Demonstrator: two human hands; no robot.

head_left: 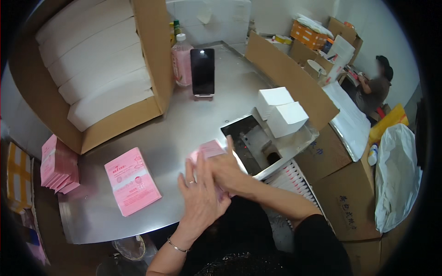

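Fisheye view under cool, moderately bright, diffuse light, its source out of view. The metal tabletop (pixel 179 122) returns a soft pale sheen; a small bright reflection marks the top of the black phone (pixel 203 76), and highlights crease the plastic bag (pixel 398 175). My black sleeve (pixel 317 241) and the recessed opening (pixel 246 149) sink into shadow. My hands look slightly soft; the distant co-worker (pixel 374 92) is indistinct. The large carton (pixel 159 55) bows outward, and black vignetting closes the corners.

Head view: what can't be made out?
All in the head view:
Pink paper: mostly hidden by the left hand and right hand.
Right hand: some fingers covered by the left hand.
Large cardboard box: cut off by the upper edge.
Background person: too small for fine detail.
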